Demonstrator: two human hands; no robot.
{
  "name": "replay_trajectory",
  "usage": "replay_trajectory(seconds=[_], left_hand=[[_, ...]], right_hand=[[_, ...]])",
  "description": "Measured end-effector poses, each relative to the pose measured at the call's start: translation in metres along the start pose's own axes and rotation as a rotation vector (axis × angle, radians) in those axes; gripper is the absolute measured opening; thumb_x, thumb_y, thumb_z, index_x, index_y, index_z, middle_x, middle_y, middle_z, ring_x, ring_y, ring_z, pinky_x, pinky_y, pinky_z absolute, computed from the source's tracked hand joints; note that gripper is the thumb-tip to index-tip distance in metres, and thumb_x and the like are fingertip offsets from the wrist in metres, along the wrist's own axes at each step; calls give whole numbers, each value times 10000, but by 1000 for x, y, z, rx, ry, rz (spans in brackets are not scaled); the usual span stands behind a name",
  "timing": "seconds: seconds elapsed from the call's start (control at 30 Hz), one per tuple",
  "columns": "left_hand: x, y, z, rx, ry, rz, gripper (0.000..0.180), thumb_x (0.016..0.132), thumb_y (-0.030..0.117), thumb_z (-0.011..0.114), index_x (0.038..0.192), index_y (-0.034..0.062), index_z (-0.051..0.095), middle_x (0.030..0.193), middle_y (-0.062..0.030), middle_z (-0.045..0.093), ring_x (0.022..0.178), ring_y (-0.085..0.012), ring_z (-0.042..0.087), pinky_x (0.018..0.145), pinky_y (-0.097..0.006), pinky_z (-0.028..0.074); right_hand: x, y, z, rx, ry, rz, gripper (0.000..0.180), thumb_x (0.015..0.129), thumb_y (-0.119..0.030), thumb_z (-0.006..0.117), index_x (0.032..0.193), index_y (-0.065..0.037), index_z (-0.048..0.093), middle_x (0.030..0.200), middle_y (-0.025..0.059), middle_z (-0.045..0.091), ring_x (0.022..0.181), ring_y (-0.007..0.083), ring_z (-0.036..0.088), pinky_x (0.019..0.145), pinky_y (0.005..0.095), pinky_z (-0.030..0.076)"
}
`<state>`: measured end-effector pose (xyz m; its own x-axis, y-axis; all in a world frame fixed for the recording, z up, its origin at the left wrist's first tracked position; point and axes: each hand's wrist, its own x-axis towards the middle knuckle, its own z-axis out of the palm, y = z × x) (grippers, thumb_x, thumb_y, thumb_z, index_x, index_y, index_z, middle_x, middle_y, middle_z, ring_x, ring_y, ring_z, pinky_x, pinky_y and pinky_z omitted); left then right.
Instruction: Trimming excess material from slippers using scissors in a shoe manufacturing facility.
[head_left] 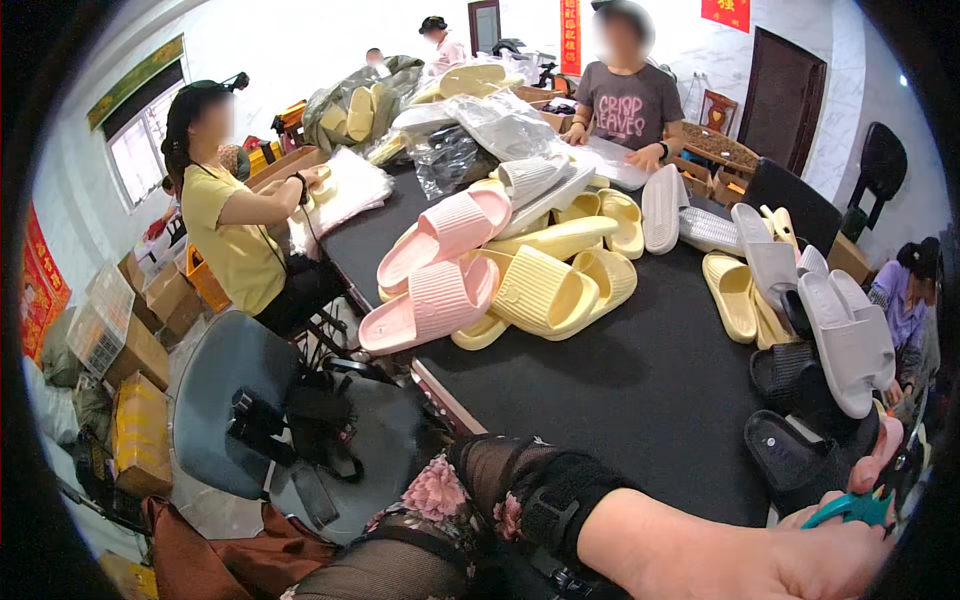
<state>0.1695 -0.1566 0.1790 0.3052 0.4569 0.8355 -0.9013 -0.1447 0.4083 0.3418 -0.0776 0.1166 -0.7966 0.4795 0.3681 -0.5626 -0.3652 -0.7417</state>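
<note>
My left hand (825, 562) reaches across to the lower right, back of the hand up, fingers curled. It closes about scissors with teal handles (850, 510); the blades are hard to make out in the dim rim. My right hand does not show clearly. Just beyond the scissors is a rounded pink piece (880, 450), too blurred to name. Black ribbed slippers (785, 445) lie on the table beside my hand, with grey slippers (845, 340) behind them. A heap of pink slippers (440, 300) and yellow slippers (540, 290) covers the table's middle.
The black table (600, 400) stretches ahead. Plastic bags (480, 125) pile at its far end. Two co-workers (230, 200) (630, 100) stand or sit at its left and far sides, a third person (905, 290) at right. A grey chair (240, 400) and cartons (140, 430) fill the left.
</note>
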Motion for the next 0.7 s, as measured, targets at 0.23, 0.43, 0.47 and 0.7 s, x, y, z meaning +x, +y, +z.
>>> replay_trajectory(seconds=[0.23,0.43,0.47,0.7], left_hand=[[10,-10,-8,-13,-73,49,296,946,254,542,1090,11,628,946,-86,649,871,-152,589,710,-261,452],[12,-13,-7,-16,-92,37,290,945,250,543,1083,10,630,936,-83,650,861,-149,589,705,-260,453],[12,-14,-6,-16,-88,31,290,945,249,543,1082,9,631,934,-82,651,860,-149,589,704,-260,453],[12,-12,-3,-15,-109,-32,283,945,244,544,1074,8,633,922,-78,652,849,-145,590,698,-259,454]], right_hand=[[9,-14,-11,-41,-3,47,649,895,-335,596,1357,-35,252,702,65,581,501,157,565,441,287,484],[11,-5,-16,-10,4,66,638,894,-331,598,1345,-28,263,698,71,579,501,156,561,442,287,480],[11,-2,-17,3,7,70,636,893,-330,598,1343,-27,265,697,72,579,501,156,560,442,287,480],[15,23,-20,69,11,52,624,892,-325,601,1328,-18,278,692,80,576,501,155,556,443,287,475]])
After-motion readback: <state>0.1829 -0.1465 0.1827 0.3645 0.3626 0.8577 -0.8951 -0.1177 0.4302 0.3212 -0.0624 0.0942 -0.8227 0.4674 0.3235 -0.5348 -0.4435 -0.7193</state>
